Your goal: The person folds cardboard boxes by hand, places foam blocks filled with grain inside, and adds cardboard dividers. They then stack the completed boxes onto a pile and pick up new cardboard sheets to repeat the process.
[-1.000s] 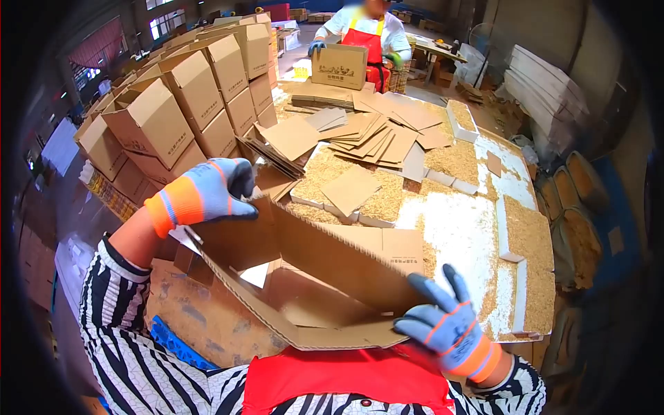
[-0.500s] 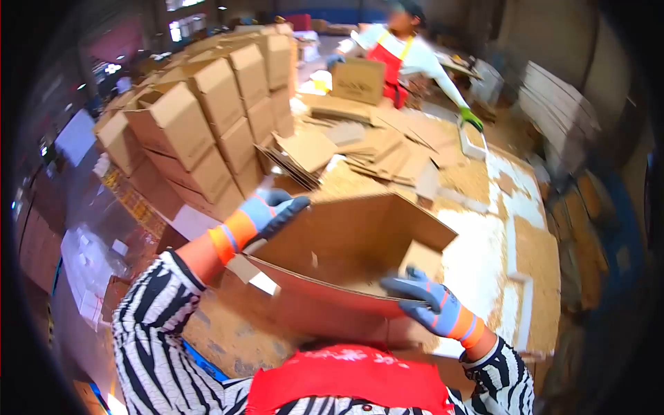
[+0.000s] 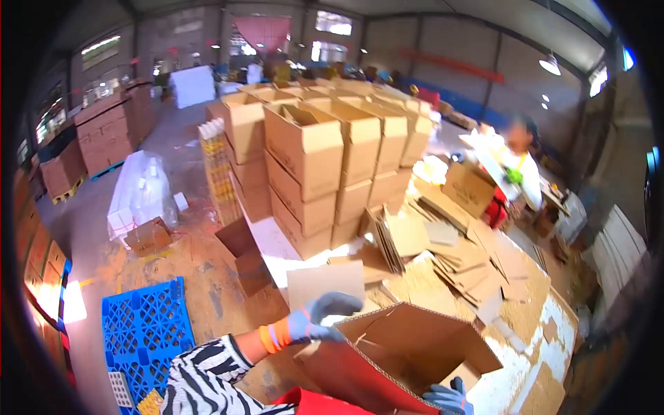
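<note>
An open-topped cardboard box (image 3: 415,342) stands tilted in front of me, its inside facing up. At its left corner is my left hand (image 3: 321,316) in a grey-blue glove with an orange cuff. The fingers and thumb are spread in a curve, with a gap between them. My right hand (image 3: 449,398), in the same kind of glove, grips the box's near rim at the lower edge of view; part of it is cut off. Just beyond my left hand is a pale cardboard panel (image 3: 325,280).
Stacked open cartons (image 3: 304,152) stand ahead on the table. Flat cardboard pieces (image 3: 463,266) lie scattered to their right. A blue plastic pallet (image 3: 149,332) is on the floor at left. Across the table, a co-worker (image 3: 522,169) in a green glove holds a white piece.
My view has swung left and up, so the box sits lower and further right. My left hand has opened more at the corner. The co-worker has raised the white piece.
</note>
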`<state>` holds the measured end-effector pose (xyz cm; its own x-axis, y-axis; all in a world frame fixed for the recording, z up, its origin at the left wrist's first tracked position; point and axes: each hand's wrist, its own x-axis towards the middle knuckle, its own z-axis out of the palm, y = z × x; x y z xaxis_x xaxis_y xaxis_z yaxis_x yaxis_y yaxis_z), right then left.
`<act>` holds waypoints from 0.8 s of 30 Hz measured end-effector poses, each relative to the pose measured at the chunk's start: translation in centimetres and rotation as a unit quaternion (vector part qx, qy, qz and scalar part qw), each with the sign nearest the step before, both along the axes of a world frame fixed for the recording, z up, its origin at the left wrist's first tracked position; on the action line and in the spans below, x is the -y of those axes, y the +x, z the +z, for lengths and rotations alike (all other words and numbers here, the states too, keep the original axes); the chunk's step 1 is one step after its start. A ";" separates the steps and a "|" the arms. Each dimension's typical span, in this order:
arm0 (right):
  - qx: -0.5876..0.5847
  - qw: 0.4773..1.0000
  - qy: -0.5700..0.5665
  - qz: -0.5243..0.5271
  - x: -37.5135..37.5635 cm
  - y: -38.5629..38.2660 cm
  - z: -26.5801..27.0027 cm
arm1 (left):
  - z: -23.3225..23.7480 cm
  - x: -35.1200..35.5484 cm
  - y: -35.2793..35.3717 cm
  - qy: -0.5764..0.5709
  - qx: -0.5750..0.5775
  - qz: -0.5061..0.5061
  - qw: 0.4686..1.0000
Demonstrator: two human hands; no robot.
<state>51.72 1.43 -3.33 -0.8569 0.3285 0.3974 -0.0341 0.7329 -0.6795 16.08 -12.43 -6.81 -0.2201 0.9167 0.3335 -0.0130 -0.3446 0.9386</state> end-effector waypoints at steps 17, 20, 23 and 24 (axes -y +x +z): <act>0.088 0.987 -0.049 0.123 -2.2 2.1 -0.3 | 6.9 -6.2 0.8 -0.330 -0.224 0.143 0.906; 0.069 0.989 -0.026 0.131 -3.0 1.5 -0.7 | 8.7 -7.1 3.1 -0.320 -0.248 0.071 0.911; 0.074 0.988 -0.053 0.127 -2.8 1.7 -0.8 | 6.6 -6.6 2.6 -0.353 -0.290 -0.159 0.875; 0.054 0.990 -0.064 0.109 -2.6 1.8 -1.3 | 4.6 -6.7 0.8 -0.356 -0.179 -0.221 0.890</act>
